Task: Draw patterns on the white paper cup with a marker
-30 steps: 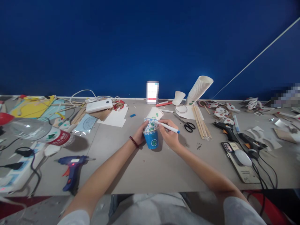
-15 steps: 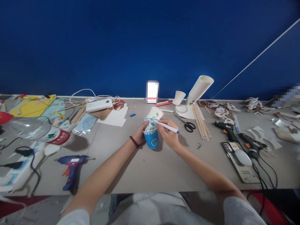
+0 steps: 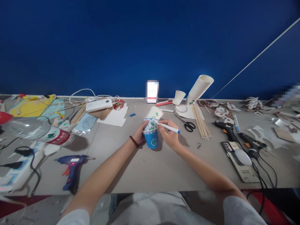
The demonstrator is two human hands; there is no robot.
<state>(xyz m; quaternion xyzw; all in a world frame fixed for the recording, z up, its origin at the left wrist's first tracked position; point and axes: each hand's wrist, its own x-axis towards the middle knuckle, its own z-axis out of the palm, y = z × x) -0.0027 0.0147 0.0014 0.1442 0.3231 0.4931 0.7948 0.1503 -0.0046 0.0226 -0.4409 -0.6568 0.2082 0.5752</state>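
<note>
Joined paper cups sit between my hands: a blue one (image 3: 151,140) with a round emblem at the bottom, a section with blue and green patterns (image 3: 150,124) above it, and a white cup (image 3: 156,112) with green marks at the far end. My left hand (image 3: 140,132) is closed around the left side of the patterned section. In my right hand (image 3: 170,136) is a white marker (image 3: 170,127) with a blue end, its other end at the patterned surface. The marker's tip is too small to make out.
Scissors (image 3: 188,125), wooden sticks (image 3: 201,123) and a leaning cup stack (image 3: 200,89) lie right of centre. Further right are black glue guns (image 3: 226,129) and a phone (image 3: 241,168). To the left are a blue glue gun (image 3: 72,164), a bottle (image 3: 37,129) and a power strip (image 3: 25,165).
The marker's blue end has shifted very slightly to the right. My left hand keeps its hold, and the cups stay almost in the same place.
</note>
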